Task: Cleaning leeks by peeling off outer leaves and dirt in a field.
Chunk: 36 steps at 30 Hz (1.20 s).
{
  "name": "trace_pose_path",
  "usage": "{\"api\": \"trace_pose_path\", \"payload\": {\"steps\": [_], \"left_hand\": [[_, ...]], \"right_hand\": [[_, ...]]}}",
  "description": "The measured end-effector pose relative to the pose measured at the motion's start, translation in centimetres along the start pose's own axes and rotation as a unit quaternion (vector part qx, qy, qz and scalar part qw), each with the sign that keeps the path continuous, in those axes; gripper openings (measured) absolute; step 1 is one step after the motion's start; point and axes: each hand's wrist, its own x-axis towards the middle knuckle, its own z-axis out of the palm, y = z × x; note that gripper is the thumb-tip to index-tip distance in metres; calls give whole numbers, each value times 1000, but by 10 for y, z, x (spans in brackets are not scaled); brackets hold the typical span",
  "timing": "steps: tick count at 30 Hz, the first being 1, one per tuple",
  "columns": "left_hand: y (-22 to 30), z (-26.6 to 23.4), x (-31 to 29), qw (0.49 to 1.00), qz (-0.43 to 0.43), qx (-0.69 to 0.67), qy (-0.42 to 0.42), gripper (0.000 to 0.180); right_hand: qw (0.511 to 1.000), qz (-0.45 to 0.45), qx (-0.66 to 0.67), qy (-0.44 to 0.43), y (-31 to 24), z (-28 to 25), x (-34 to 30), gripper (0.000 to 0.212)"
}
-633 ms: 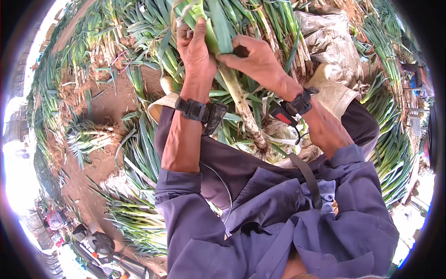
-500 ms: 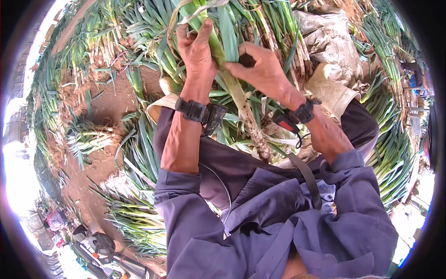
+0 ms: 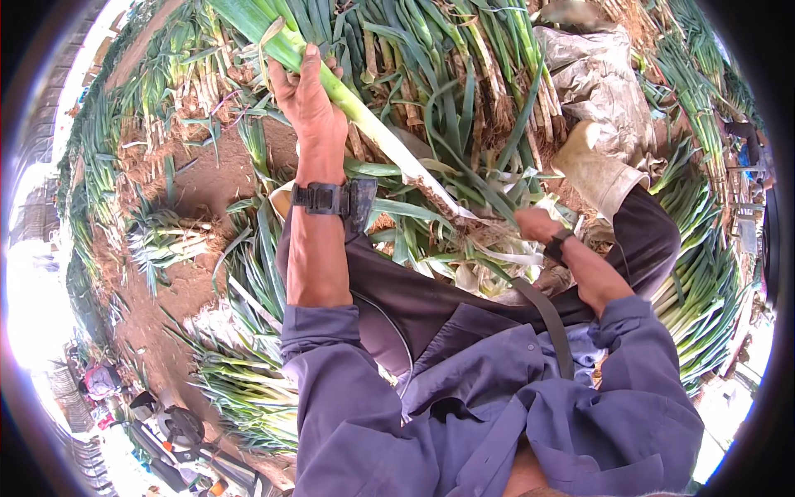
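Observation:
A long leek [image 3: 385,137] slants across the middle, its green top at the upper left and its root end at the lower right. My left hand [image 3: 308,103] is closed around it just below the green leaves. Its shaft looks pale and smooth, with dirt and loose skin near the roots. Beside the root end my right hand [image 3: 538,224] is closed on a peeled outer leaf [image 3: 494,197], which trails up and left from the fist. The right fingertips are partly hidden and slightly blurred.
A dense row of leeks [image 3: 414,50] lies beyond my hands. Stripped leaves [image 3: 414,240] cover the ground between my legs. A crumpled pale sack [image 3: 596,74] lies at the far right, and more leeks [image 3: 248,381] are piled at the near left.
My right hand has moved down and right from the leek's upper shaft to beside its roots, peeling off an outer leaf. My left hand, still holding the leek, has shifted slightly left.

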Motion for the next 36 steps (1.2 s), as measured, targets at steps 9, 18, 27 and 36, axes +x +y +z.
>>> {"api": "trace_pose_path", "payload": {"steps": [9,18,27,36], "left_hand": [[-1,2,-2,994,-100,-44,-22,46],[14,22,-8,970,-161,-143,-110,30],[-9,17,-13,974,-125,-134,-136,25],[-1,28,-14,980,-120,-124,-99,28]], "right_hand": [[815,-248,305,425,-152,-195,3,38],[751,-319,481,322,-161,-243,13,42],[785,-230,330,472,-167,-235,2,18],[757,-269,233,547,-157,-234,-17,28]]}}
